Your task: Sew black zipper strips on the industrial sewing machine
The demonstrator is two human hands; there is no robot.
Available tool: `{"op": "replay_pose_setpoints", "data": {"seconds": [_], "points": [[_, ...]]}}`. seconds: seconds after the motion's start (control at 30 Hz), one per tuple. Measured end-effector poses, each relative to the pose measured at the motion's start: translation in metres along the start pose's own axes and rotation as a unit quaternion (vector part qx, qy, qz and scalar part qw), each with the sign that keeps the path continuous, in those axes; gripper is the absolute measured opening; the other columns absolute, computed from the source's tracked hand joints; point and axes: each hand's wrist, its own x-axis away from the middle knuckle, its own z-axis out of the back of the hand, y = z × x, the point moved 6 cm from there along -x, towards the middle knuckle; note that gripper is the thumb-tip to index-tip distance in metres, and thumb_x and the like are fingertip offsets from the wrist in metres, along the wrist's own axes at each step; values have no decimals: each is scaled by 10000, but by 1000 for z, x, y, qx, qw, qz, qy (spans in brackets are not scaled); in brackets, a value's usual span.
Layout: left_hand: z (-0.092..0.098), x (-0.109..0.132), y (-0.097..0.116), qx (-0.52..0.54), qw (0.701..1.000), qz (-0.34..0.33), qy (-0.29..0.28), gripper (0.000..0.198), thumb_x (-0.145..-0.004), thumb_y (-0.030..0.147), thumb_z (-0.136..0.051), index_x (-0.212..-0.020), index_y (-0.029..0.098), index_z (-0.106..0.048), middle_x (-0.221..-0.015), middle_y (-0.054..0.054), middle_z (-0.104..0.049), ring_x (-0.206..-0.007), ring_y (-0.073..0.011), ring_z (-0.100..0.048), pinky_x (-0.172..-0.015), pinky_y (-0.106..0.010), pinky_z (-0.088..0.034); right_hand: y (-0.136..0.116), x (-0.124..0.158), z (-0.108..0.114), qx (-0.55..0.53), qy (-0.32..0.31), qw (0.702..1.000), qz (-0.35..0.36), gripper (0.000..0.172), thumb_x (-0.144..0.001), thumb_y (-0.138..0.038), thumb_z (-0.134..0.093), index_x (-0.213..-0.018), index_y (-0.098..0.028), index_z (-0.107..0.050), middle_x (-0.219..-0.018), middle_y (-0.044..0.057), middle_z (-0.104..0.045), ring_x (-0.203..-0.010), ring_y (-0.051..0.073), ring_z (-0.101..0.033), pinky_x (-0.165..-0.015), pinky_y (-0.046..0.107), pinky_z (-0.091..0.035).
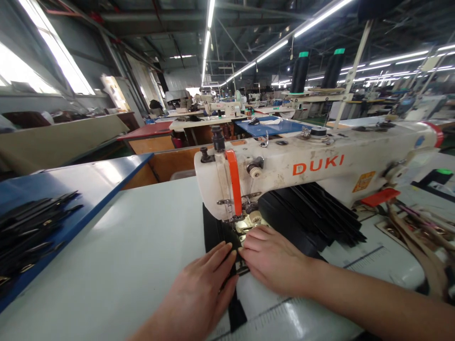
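Note:
A white sewing machine [277, 166] marked DUKI stands before me, its orange-red guard beside the needle area. Under its presser foot runs a black fabric piece [213, 231], with a narrow end [237, 316] trailing toward me over the tabletop. My left hand [199, 289] grips this fabric just in front of the foot, fingertips on top and thumb along the side. Close by on the right, my right hand [272, 258] has curled fingers pinching the fabric's edge beside the metal plate. The fingertips of both hands nearly meet. The needle point is hidden.
Stacked black fabric pieces [313, 213] lie under the machine arm. Scissors and tan straps [423, 246] sit at the right. Black pieces with metal fittings [31, 232] rest on a blue table at the left. Two black thread cones [300, 73] stand behind the machine.

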Motion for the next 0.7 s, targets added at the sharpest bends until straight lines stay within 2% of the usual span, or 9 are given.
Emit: {"op": "replay_pose_setpoints", "data": {"seconds": [0.2,0.4,0.57,0.7], "points": [[-14,-9,-28,27,999,30,-19,375,-947,306,-454,-1222,121,-630,-1268,-128,-638,-1131,-259,-633,-967,-361,-518,8,-8,-4,-2,22,999,-35,132,-897,-153,-532,-821,-150,-640,-830,52,-592,-886,214,-478,-858,345,-387],[-20,-16,-44,20,999,35,-26,403,-977,365,-403,-1192,129,-649,-1277,-129,-633,-1144,-260,-625,-965,-362,-513,12,-8,-8,-7,29,998,-54,142,-893,-151,-512,-827,-157,-638,-844,57,-591,-878,217,-484,-837,349,-402],[-22,-20,-48,39,998,47,-19,391,-972,337,-389,-1148,123,-666,-1260,-141,-640,-1137,-256,-629,-973,-372,-504,13,-3,-6,-26,45,997,-65,143,-885,-136,-508,-803,-163,-622,-812,46,-582,-856,205,-478,-833,325,-408],[-6,-11,-38,9,998,61,-17,361,-955,279,-400,-1132,126,-675,-1217,-129,-669,-1095,-238,-655,-936,-348,-528,8,6,1,-37,70,995,-64,168,-894,-117,-502,-770,-168,-601,-780,31,-569,-811,185,-475,-789,302,-416]]}}
